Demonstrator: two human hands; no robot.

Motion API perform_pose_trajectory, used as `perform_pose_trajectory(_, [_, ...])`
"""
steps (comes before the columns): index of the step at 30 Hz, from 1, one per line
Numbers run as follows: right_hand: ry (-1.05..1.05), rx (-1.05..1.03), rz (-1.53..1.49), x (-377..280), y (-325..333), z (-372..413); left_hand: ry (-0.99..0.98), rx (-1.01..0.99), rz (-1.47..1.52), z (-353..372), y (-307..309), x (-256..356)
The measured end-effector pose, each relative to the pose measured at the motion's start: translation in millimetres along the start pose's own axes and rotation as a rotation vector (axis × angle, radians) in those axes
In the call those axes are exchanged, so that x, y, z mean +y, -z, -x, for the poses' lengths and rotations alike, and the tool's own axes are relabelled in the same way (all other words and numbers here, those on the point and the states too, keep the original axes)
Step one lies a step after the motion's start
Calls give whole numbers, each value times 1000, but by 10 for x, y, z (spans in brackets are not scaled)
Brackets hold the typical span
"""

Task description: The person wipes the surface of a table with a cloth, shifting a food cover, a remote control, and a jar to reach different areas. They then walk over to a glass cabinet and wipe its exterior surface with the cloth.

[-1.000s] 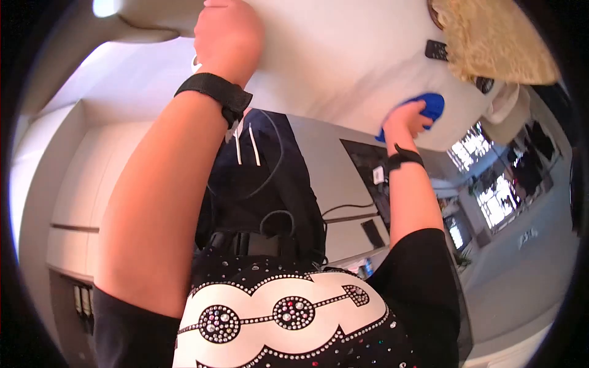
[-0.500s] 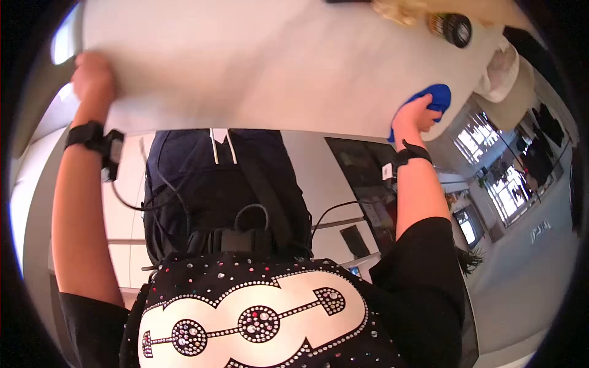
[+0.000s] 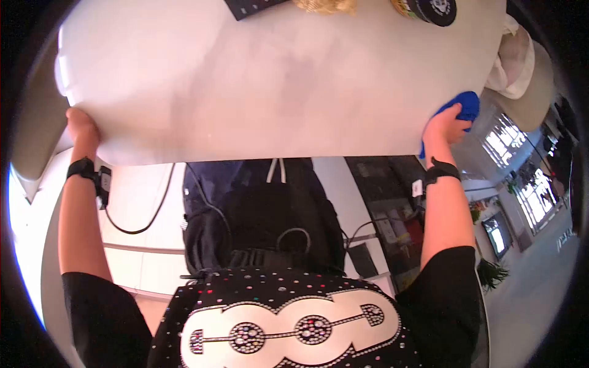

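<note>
A white table (image 3: 257, 92) with rounded corners spans the upper part of the view. At its left near corner, my left hand (image 3: 82, 127) is closed around the edge. My right hand (image 3: 446, 127) grips a blue cloth (image 3: 467, 105) at the right near corner, with the cloth bunched above the fingers and a strip hanging below. The palm and some fingers of my left hand are hidden.
Toward the table's far side are a black box (image 3: 254, 6), a crumpled tan item (image 3: 325, 5) and a jar with a black lid (image 3: 437, 9). A chair with white fabric (image 3: 517, 61) stands at the right. Cables hang near both wrists.
My left hand has moved down along the table's left end to the near corner. My right hand with the blue cloth has shifted right, and the whole view has shifted too.
</note>
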State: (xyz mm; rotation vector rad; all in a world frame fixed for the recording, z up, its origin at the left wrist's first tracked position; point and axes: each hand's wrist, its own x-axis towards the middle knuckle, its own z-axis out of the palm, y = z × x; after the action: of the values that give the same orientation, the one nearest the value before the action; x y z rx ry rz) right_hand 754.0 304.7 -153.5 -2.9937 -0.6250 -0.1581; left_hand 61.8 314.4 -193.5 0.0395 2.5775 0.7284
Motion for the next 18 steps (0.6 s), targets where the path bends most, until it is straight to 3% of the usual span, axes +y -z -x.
perform_pose_trajectory(5, [29, 13, 21, 67, -68, -94, 7, 91, -93, 348, -46, 150])
perform_pose_trajectory(9, [39, -5, 41, 184, -101, -197, -74, 27, -160, 282, -66, -15])
perform_pose_trajectory(12, [79, -40, -29, 185, -59, -261, 15, 48, -239, 805, -111, 178])
perform_pose_trajectory(14, [153, -18, -93, 260, -156, -306, 46, 82, -264, 693, -168, 137])
perform_pose_trajectory(16, [171, -40, -102, 214, -154, -112, -65, 12, -475, 650, -175, 67])
perform_pose_trajectory(18, [100, -35, -159, 218, -173, 46, -35, 1, -429, 782, -230, 16])
